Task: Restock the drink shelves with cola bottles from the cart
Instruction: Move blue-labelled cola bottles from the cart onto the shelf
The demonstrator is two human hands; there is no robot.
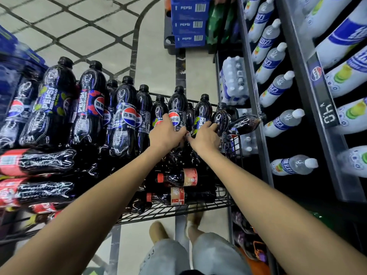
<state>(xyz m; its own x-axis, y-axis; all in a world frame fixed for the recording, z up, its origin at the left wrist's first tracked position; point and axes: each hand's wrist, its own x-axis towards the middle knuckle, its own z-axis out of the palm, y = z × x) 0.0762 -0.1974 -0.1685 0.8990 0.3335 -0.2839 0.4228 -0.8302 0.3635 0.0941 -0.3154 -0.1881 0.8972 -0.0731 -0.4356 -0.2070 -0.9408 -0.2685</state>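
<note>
At the far edge of the cart (168, 212), my left hand (165, 134) clasps a cola bottle (177, 108); whether my right hand (204, 137) holds anything I cannot tell. Grip mid-body, lift straight.

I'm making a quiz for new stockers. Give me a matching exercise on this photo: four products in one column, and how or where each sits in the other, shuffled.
Things
1. black-capped dark plastic Pepsi bottle
2. red-capped cola bottle
3. white-capped pale bottle with a blue label
4. blue cardboard Pepsi carton

Places
A. lying on its side in the black wire cart
B. stacked beyond the cart's far end
C. on the dark shelf at the right
D. standing upright in the cart

Pairs: 1-D, 2-A, 3-C, 4-B
</note>
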